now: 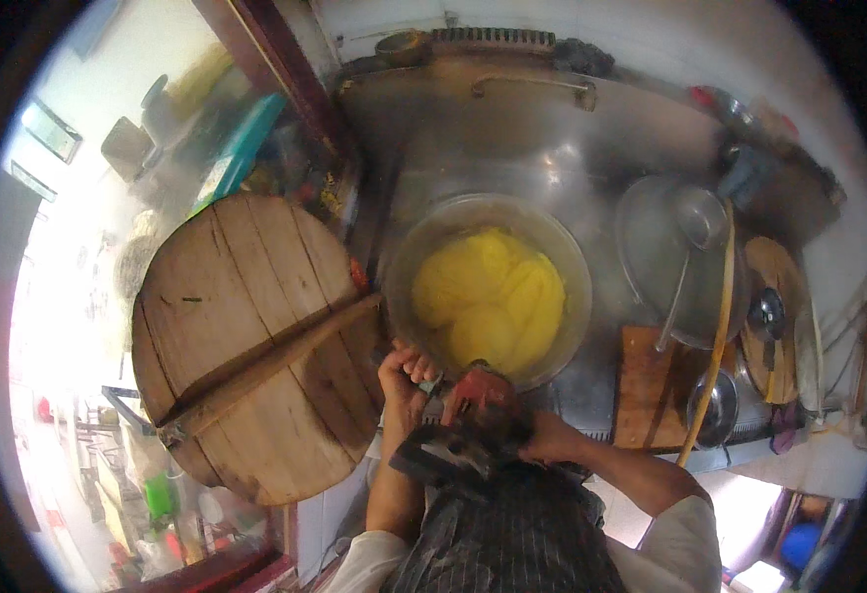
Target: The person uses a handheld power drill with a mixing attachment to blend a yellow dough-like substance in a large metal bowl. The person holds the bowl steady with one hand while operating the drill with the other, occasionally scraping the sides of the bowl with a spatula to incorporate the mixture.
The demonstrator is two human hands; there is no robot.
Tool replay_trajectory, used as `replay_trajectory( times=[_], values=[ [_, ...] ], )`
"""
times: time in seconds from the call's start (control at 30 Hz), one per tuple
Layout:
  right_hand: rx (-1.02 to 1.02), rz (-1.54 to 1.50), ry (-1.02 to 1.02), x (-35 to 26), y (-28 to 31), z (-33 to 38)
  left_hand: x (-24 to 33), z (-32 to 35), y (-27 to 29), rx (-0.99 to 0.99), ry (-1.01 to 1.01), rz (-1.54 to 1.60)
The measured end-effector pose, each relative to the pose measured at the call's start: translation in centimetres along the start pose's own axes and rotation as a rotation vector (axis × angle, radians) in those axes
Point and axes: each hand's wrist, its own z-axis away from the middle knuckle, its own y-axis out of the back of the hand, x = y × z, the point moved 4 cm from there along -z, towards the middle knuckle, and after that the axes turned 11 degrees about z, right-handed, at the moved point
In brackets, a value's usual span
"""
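Observation:
A large metal pot (pixel 577 316) stands on the steel stove top, with a mass of soft yellow food (pixel 493 287) in it. At the near left of the pot's rim, my left hand (pixel 409 366) is closed, right beside the edge of a round wooden lid (pixel 255 257). What its fingers hold is hidden. My right hand (pixel 545 438) lies near the front of the pot, next to a dark object and a reddish piece (pixel 478 387). Its fingers are hidden from view.
To the pot's right stand a wide metal basin (pixel 641 232) with a ladle (pixel 700 217), a wooden board (pixel 646 381), and a small metal bowl (pixel 715 405). A long wooden stick (pixel 715 346) crosses there. A steel panel with a handle (pixel 532 87) rises behind.

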Motion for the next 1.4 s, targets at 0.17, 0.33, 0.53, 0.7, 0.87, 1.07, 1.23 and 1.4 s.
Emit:
replay_trajectory(
  times=[0.17, 0.33, 0.53, 0.7, 0.87, 1.07, 1.23, 1.4],
  values=[
    [0.002, 0.004, -0.148, 2.2, -1.0, -0.2, -0.2, 0.7, -1.3, 0.013, 0.02, 0.066],
    [-0.056, 0.043, -0.138, -2.3, 0.7, 1.2, 0.9, 0.5, -0.7, -0.071, 0.0, 0.065],
    [0.121, -0.146, 0.011, -2.2, 1.0, 1.1, 0.6, 0.4, -0.7, -0.022, -0.008, 0.016],
    [0.099, -0.131, 0.008, -2.1, 0.8, 0.5, 1.0, 0.0, -1.2, -0.027, -0.01, 0.006],
    [0.14, 0.009, 0.014, -1.1, 0.2, -1.2, 1.8, -0.6, -1.1, -0.024, -0.038, 0.025],
    [0.093, 0.1, 0.034, 1.8, -0.5, -3.2, 1.3, -1.7, -0.1, 0.087, -0.076, -0.086],
    [0.169, 0.158, 0.018, 1.5, -0.2, -3.5, 1.5, -1.8, -0.2, 0.018, -0.058, -0.07],
    [0.123, 0.089, -0.012, 0.6, 0.3, -3.3, 2.1, -1.8, 0.1, 0.044, -0.089, -0.093]
  ],
)
